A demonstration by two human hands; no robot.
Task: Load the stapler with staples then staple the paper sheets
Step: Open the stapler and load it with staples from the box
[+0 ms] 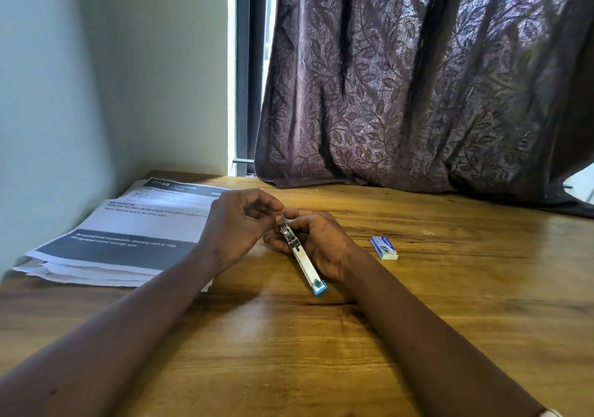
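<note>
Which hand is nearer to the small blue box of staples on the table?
Right. The right hand, holding the stapler, is just left of the staple box; the left hand is farther left, beyond the stapler.

A home room — wooden desk (418, 304) against a plain wall, leaf-patterned curtain (418, 79) (purple) over the window.

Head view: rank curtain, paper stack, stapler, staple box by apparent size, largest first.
1. curtain
2. paper stack
3. stapler, partly hidden by the left hand and right hand
4. staple box

The gaps are clear, so nearness to the camera does not change the order.
</note>
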